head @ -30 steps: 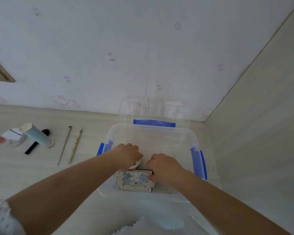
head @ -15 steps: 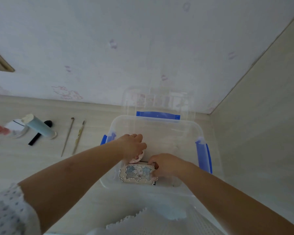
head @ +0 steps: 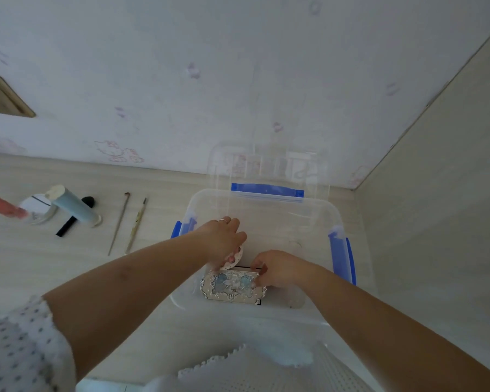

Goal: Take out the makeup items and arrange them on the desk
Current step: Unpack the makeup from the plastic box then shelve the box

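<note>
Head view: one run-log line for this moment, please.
phase: retrieving | left hand: grips round compact | right hand: pinches ornate palette | both inside clear bin

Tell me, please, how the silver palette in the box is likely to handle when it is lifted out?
The palette looks like a flat, hard case, so it should stay stiff. Its glossy embossed lid may be slippery, so gripping the edges seems safer. The right hand grips one end only; it could tilt.

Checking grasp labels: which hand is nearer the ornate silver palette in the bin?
Right. The right hand grips the ornate silver palette at its right edge. The left hand is just beyond its far left corner, holding a round pink compact.
</note>
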The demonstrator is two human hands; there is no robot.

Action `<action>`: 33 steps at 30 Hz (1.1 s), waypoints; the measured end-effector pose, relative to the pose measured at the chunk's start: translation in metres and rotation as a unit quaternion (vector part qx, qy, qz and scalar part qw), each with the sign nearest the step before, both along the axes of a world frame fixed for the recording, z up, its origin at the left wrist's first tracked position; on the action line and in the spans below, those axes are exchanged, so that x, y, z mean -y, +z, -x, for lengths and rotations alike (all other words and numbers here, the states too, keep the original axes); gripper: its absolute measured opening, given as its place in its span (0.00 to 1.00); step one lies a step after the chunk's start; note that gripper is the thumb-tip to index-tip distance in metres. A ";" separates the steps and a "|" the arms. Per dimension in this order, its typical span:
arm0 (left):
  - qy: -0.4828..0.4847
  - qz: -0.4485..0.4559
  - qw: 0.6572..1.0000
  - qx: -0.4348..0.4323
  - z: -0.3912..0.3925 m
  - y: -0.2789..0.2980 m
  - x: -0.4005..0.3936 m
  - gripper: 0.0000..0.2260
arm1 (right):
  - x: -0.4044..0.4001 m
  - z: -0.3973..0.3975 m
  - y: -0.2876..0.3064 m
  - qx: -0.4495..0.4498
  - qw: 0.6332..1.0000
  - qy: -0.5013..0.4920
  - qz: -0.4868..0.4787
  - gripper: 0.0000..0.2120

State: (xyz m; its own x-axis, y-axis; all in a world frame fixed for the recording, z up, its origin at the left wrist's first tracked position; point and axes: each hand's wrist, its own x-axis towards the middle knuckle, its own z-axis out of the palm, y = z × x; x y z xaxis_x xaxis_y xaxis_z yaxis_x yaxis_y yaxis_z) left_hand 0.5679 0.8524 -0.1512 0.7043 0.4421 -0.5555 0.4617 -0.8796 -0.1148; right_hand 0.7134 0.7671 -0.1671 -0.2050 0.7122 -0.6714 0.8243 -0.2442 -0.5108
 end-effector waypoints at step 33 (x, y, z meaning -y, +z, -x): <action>0.584 0.139 0.584 0.547 0.080 0.117 0.069 0.06 | -0.004 -0.021 0.101 -0.287 0.877 -0.330 -0.198 0.09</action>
State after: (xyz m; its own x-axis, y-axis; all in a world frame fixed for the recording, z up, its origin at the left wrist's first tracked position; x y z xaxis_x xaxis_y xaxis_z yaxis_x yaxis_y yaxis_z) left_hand 0.4877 0.7832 -0.0340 0.0141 0.9752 -0.2208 0.4287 0.1936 0.8825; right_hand 0.7349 0.7709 -0.0657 0.1167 0.9567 -0.2665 0.1496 -0.2822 -0.9476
